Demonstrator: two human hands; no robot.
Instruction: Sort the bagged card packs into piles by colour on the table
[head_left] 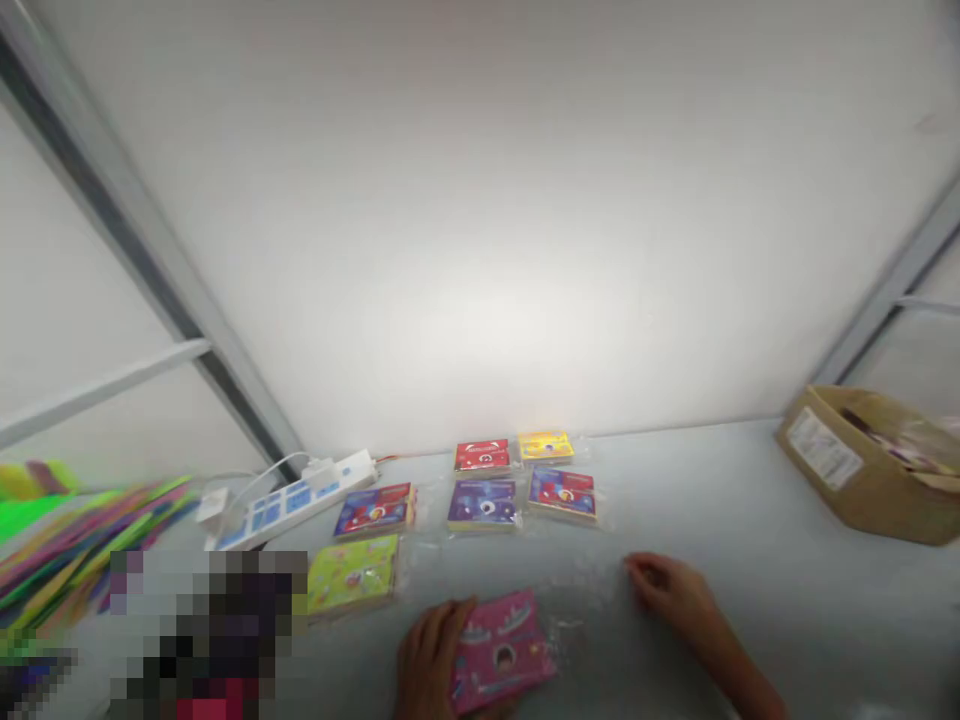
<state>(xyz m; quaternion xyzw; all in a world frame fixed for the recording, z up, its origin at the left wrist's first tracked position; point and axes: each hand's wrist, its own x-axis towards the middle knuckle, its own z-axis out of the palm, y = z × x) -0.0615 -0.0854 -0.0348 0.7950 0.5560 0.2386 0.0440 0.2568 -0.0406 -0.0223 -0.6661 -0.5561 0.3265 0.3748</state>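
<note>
Gripping the pink packet (514, 650) along its left side, the left hand (431, 650) sits at the bottom centre of the frame, its fingers bent over the packet's edge; the right hand (675, 595) is at the lower right of centre, apart from the packet, over the grey table (720, 490), with fingers curled in toward the thumb, and whether they pinch anything I cannot tell; a yellow-green packet (354, 573) lies to the upper left of the left hand; above the pink packet, around the lower middle, lie a purple packet (482, 505), two red-and-blue packets (562, 492), a red packet (482, 456) and a yellow packet (546, 446); a white power strip (300, 498) slants at the lower left, near blurred colourful strips (97, 550); a cardboard box (889, 495) stands at the right edge.
</note>
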